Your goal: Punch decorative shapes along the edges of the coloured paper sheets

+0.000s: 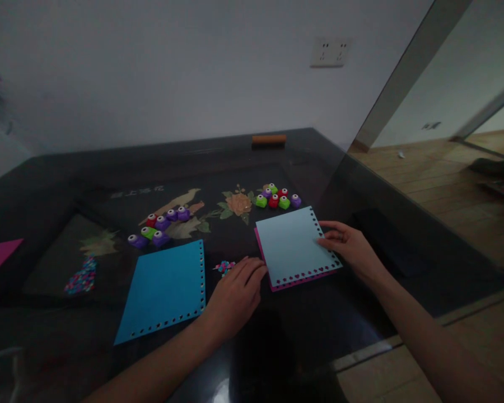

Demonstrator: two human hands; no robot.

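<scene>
A pale blue paper sheet (292, 243), punched with small shapes along its right and front edges, lies over a pink paper sheet (260, 246) that shows at the left and front. My right hand (348, 246) pinches the stack's right edge between thumb and fingers. At the left edge, my left hand (237, 288) rests with loosely bent fingers, its fingertips beside or touching the sheets. Just behind that hand is a small pile of colourful paper cutouts (225, 267), partly hidden. A darker blue punched sheet (166, 288) lies left of my left hand.
Several craft punches (274, 198) in red, green and purple sit behind the pale sheet. Another group of punches (159, 225) stands behind the blue sheet. More cutouts (83, 276) and a pink sheet (0, 254) lie left. An orange-brown stick (269, 139) lies at the table's back edge.
</scene>
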